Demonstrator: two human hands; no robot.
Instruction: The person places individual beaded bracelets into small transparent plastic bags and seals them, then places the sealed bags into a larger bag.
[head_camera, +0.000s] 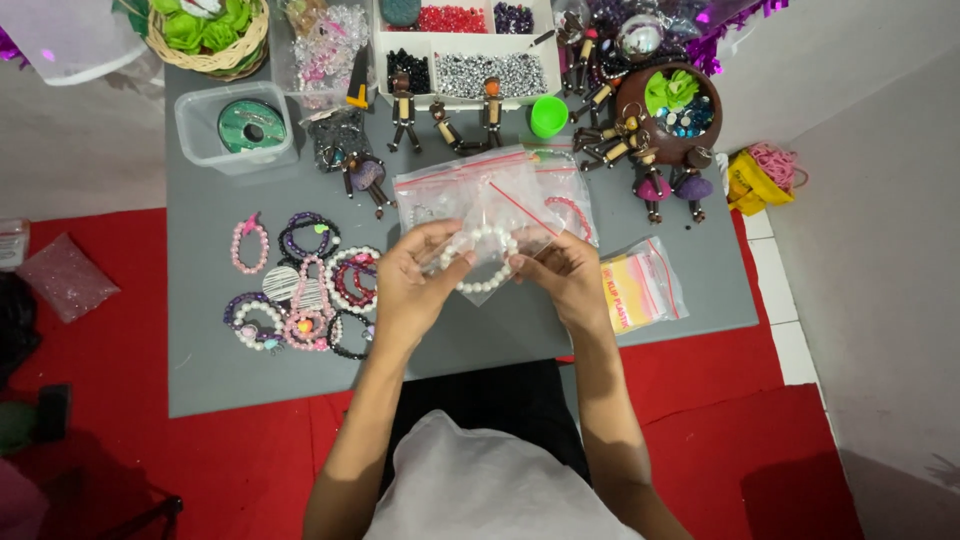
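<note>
Both hands, left hand (415, 275) and right hand (560, 272), pinched shut on white bead bracelet (482, 262) at clear zip bag (480, 205), above grey board (200, 360), bracelet pile (300, 290) just left

Bare grey board (480, 345) lies open at six o'clock of the hands, while a cluster of bracelets (300, 290) crowds nine o'clock, zip bags (500, 190) and wooden bead dolls (445, 120) block twelve, and a yellow packet (640, 290) sits at three.

floor: red mat (120, 400) | white tiles (790, 350) | low grey board (230, 370)
</note>
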